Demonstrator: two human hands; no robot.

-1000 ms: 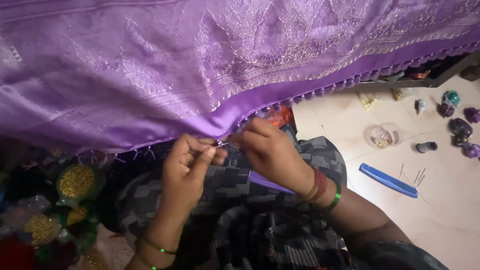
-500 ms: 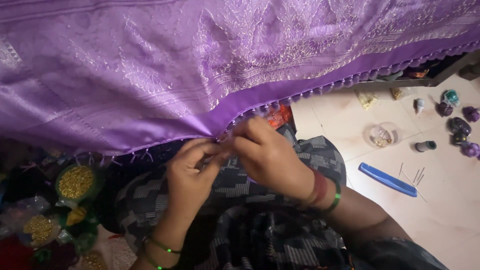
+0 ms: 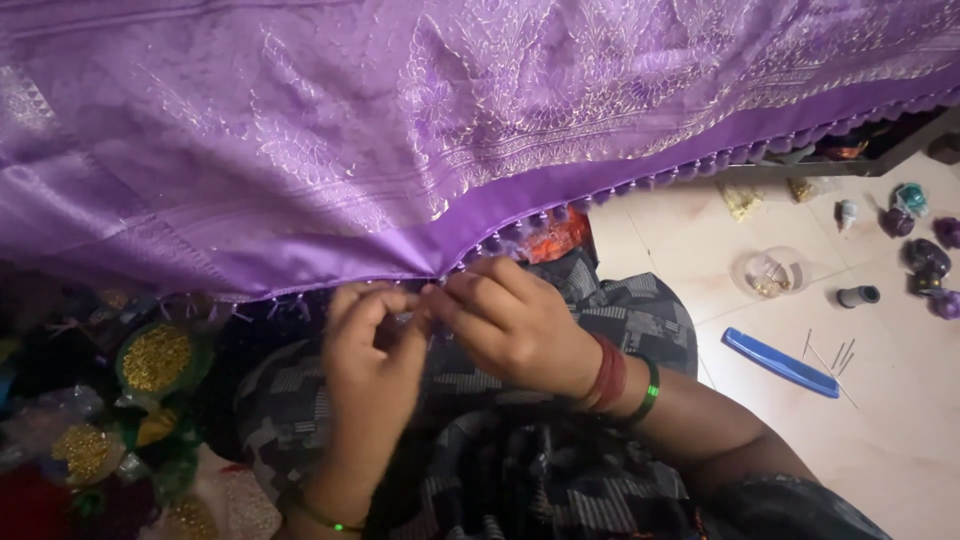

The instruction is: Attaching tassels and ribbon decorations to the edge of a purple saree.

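A wide purple fabric point(image 3: 420, 130) with pale woven patterns hangs across the top, its lower hem point(image 3: 560, 190) trimmed with small purple tassels. My left hand point(image 3: 370, 370) and my right hand point(image 3: 520, 325) meet just under the hem's lowest point, fingertips pinched together on the edge of the cloth. Whatever small thing sits between the fingers is hidden. Red and green bangles circle my right wrist. A thin green bangle is on my left wrist.
A blue flat case point(image 3: 780, 362) and several loose needles point(image 3: 835, 355) lie on the tiled floor at right. A clear round container point(image 3: 772, 272) and thread spools point(image 3: 925, 255) sit farther right. Bowls of gold beads point(image 3: 155, 358) stand at left. Grey patterned cloth covers my lap.
My two hands have drawn closer together at the hem, and the thin needle seen between the fingers a second ago is now hidden by them.
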